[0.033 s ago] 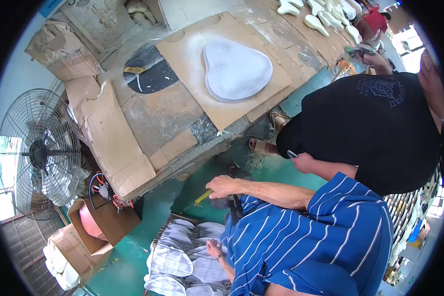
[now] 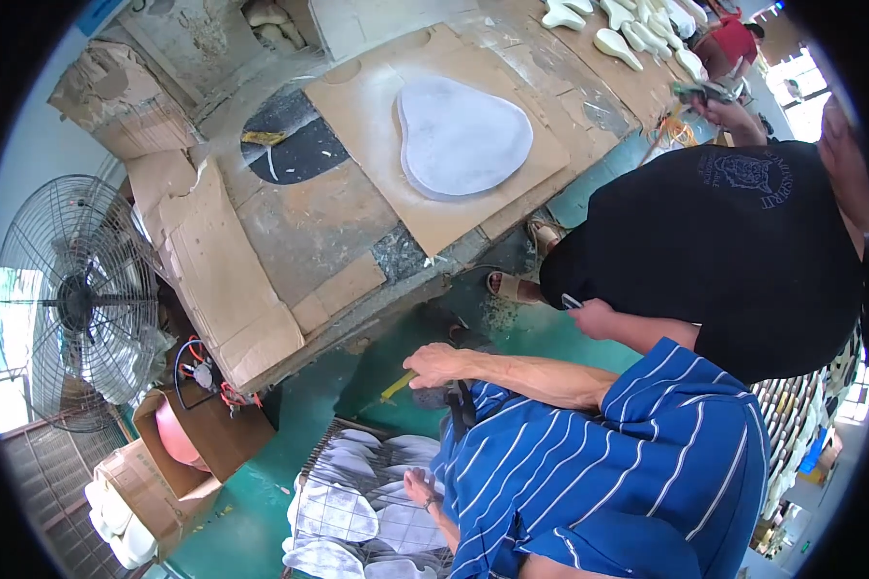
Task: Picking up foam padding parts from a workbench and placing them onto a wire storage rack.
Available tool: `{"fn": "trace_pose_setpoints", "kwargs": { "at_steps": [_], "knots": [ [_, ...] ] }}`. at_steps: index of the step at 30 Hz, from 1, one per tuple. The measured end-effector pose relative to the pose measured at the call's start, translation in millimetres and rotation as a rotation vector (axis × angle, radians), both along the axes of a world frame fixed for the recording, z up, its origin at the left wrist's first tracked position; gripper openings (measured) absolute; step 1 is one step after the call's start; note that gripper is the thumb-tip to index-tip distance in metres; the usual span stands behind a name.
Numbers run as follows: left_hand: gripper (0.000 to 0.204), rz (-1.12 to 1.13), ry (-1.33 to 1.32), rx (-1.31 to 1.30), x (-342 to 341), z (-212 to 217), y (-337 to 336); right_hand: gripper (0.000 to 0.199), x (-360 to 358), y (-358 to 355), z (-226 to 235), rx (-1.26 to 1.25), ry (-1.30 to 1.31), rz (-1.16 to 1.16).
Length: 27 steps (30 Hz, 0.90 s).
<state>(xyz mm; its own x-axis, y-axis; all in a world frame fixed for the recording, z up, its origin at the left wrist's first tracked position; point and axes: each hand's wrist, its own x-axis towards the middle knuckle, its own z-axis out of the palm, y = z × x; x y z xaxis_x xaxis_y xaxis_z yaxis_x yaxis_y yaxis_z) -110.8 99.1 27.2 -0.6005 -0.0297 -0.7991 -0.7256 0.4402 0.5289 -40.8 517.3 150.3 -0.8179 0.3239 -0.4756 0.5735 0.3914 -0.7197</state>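
My right hand [image 2: 434, 365] hangs beside the worktable's near edge, fingers curled. A thin yellow strip [image 2: 396, 387] slants down from its fingertips; whether the fingers grip it is unclear. Under this hand shows a dark grey rounded thing [image 2: 432, 397]. My left hand [image 2: 419, 486], a band round its wrist, is bent at the right part of a wire rack [image 2: 304, 475] full of greyish-white rounded pads [image 2: 346, 514]. What it grips, if anything, is hidden. On the worktable, a larger white-grey rounded pad [image 2: 465, 137] lies flat on a cardboard sheet [image 2: 377, 159].
A co-worker in a black shirt [image 2: 705, 241] stands at the right, one hand [image 2: 597, 318] on a small dark object. Beyond, another hand [image 2: 734, 118] holds a greenish tool [image 2: 700, 94]. Left are a large fan [image 2: 75, 301] and an open carton [image 2: 237, 449]. Cream pieces [image 2: 618, 48] lie at the back.
The hand with the greenish tool beyond the black shirt has shifted slightly. My own hands and the pads look unmoved.
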Motion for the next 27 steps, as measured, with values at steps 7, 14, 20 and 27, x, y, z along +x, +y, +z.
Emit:
{"fn": "trace_pose_setpoints", "kwargs": {
  "at_steps": [7, 14, 20, 27],
  "knots": [
    [0.046, -0.085, -0.003, 0.023, -5.9, -7.0, 14.8, 0.043, 22.2, 4.6, 8.4, 0.054, 0.035, -0.101],
    [0.042, -0.237, 0.004, 0.067, -29.8, -9.6, 28.9, 0.052, 61.8, 13.8, 24.1, 0.014, 0.009, -0.267],
    [0.045, -0.075, 0.126, 0.067, -48.6, 20.9, 68.0, 0.045, 65.9, 67.2, 27.4, 0.007, -0.006, -0.394],
    [0.05, -0.345, 0.123, 0.2, -44.5, 73.7, 214.3, 0.028, 84.5, 181.1, 12.6, 0.603, 0.06, -0.703]
  ]
}}
